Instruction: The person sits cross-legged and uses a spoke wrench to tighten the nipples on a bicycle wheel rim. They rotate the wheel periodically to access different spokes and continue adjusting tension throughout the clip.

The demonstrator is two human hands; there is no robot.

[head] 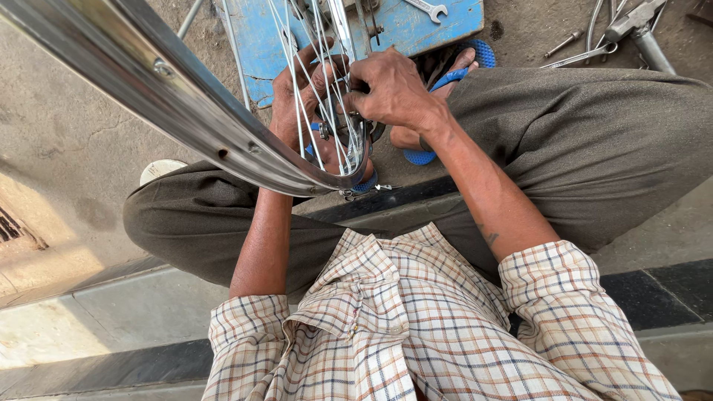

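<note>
A bicycle wheel with a shiny metal rim [186,111] and thin spokes [327,82] stands between my knees. My left hand [301,104] reaches in among the spokes and grips the wheel at its hub [349,137]. My right hand [390,89] is closed on the hub from the other side, fingers pinched on a small part there that I cannot make out. The hub is mostly hidden by both hands.
A blue wooden box [405,26] lies on the ground ahead with a spanner [429,9] on it. Metal tools and rods [616,33] lie at the top right. My feet wear blue sandals [453,70]. I sit on a stone kerb [111,312].
</note>
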